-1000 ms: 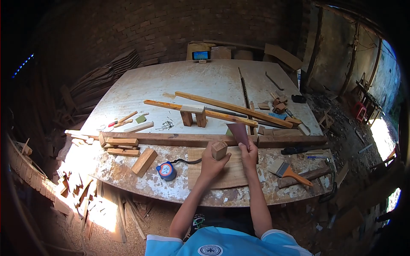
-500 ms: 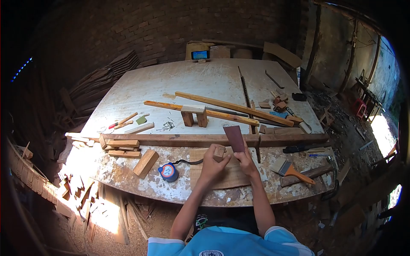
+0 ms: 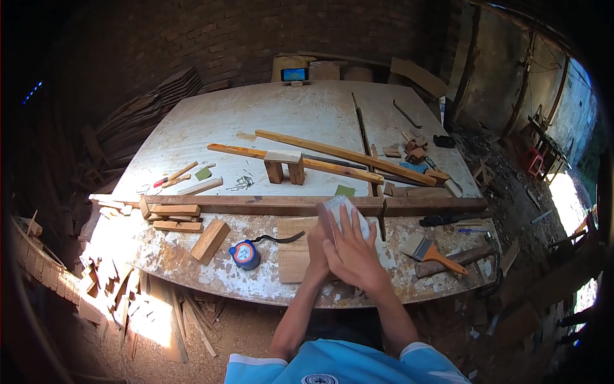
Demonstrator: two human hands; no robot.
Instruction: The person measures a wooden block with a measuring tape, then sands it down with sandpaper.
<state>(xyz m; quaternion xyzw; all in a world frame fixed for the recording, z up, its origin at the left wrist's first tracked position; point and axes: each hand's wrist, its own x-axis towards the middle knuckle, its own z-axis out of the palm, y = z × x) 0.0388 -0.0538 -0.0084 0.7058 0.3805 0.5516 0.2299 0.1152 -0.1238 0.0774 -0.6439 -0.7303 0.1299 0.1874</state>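
My left hand [image 3: 317,251] is closed around a small wooden block, which is now hidden behind the hands and the sheet. My right hand [image 3: 355,253] lies over a sheet of sandpaper [image 3: 335,206], fingers stretched along its pale back and pressing it toward the left hand. A strip of its dark reddish grit side shows at the left edge. Under the hands lies a flat wooden board [image 3: 295,256]. Left of it are a blue tape measure [image 3: 245,255] with a black strap and a wooden block [image 3: 210,241].
A long wooden beam [image 3: 256,205] crosses the table [image 3: 224,115]. Beyond it stand a small wooden piece on two legs [image 3: 284,168] and long battens [image 3: 332,153]. A paintbrush [image 3: 435,256] and a hammer-like tool [image 3: 457,261] lie at right. Stacked sticks [image 3: 176,210] sit at left.
My right hand has brought the sandpaper down and left onto the block in my left hand, turning its pale back up. A green square behind the beam has come into view.
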